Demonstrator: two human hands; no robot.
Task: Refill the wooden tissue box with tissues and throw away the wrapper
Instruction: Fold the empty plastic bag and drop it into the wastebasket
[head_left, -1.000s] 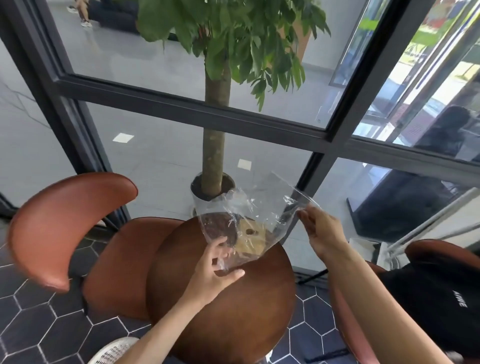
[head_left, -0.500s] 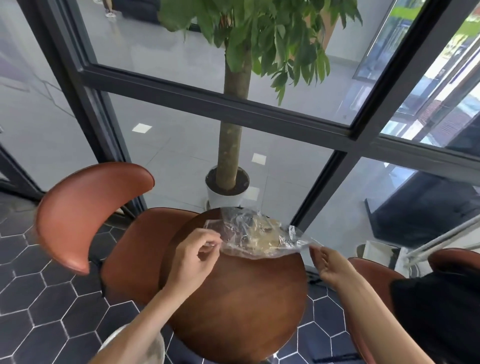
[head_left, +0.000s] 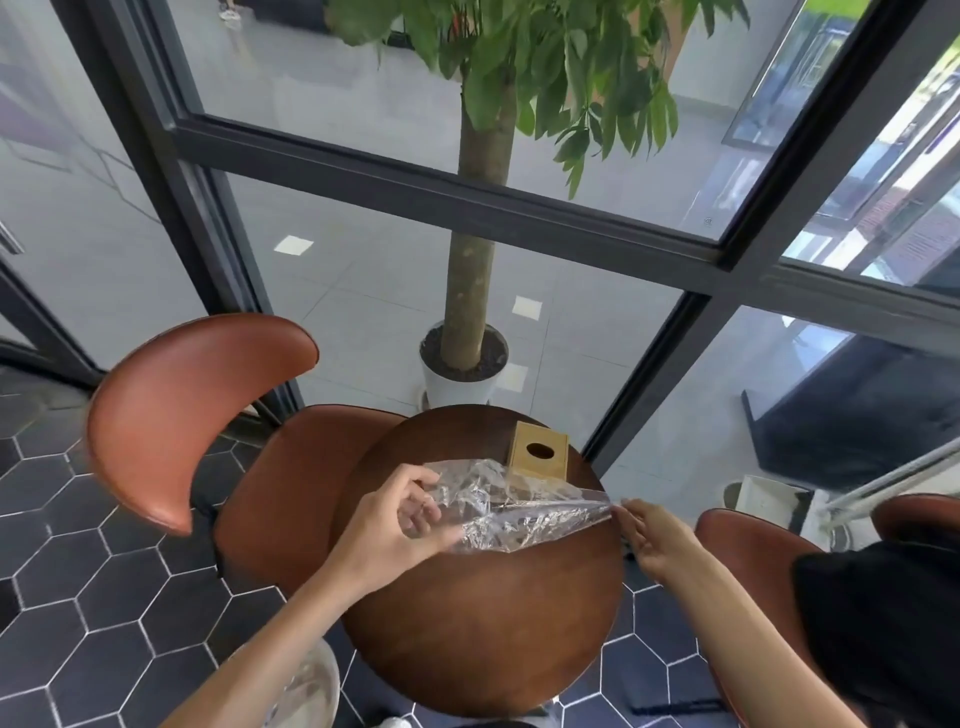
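Note:
A clear crinkled plastic wrapper (head_left: 511, 512) is stretched low over the round brown table (head_left: 483, 634). My left hand (head_left: 400, 525) grips its left end with curled fingers. My right hand (head_left: 649, 535) pinches its right tip near the table's right edge. Behind the wrapper, at the far side of the table, stands the wooden tissue box (head_left: 537, 456) with an oval slot on top. No tissue shows in the slot. The wrapper covers the box's front lower edge.
A brown chair (head_left: 197, 410) stands left of the table, another brown seat (head_left: 748, 551) at the right. A potted tree (head_left: 462, 374) stands beyond the glass wall with dark frames. A black bag or garment (head_left: 883, 623) lies at the right. A white basket-like thing (head_left: 306, 686) sits low left.
The wrapper has come down from upright in the air to lying flat and stretched just above the table. Both hands lowered with it, and the tissue box is now uncovered.

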